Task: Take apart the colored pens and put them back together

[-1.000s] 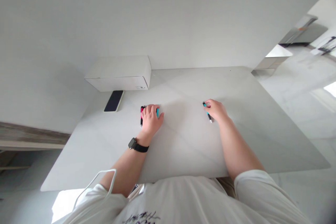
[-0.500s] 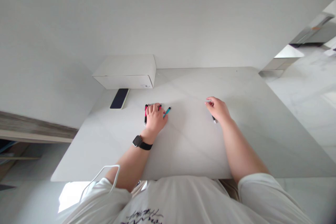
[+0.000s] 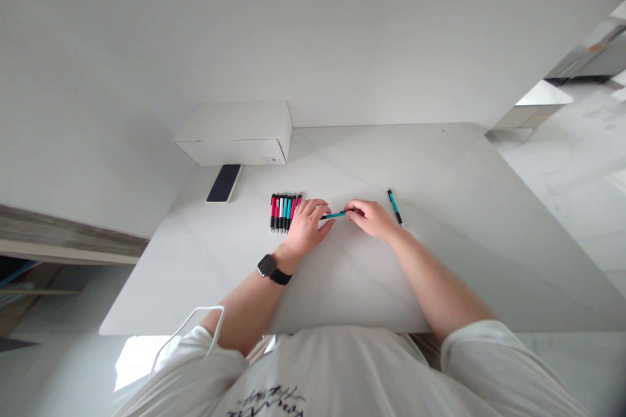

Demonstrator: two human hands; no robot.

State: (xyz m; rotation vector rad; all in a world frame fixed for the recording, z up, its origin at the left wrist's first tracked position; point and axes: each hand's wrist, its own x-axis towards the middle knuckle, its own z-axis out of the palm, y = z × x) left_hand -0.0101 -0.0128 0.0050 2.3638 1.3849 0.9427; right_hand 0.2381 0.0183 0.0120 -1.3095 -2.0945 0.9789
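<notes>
I am pinching a teal pen [image 3: 335, 215] between the fingers of my right hand [image 3: 374, 219], with its far end pointing toward my left hand [image 3: 307, 228]. My left fingers are loosely curled just beside the pen, though I cannot tell whether they are touching it. My left hand is resting close to a tight row of red, teal and black pens [image 3: 286, 213]. As I judge it, my left hand could nudge that row out of line, or the slim barrel could roll from my pinch on this smooth top. A second teal pen [image 3: 395, 207] is lying loose just beyond my right hand. I am working at a pale marble-patterned table [image 3: 415, 163], with a white cardboard box [image 3: 235, 143] and a phone [image 3: 223, 183] sitting toward the wall [image 3: 98, 78].
</notes>
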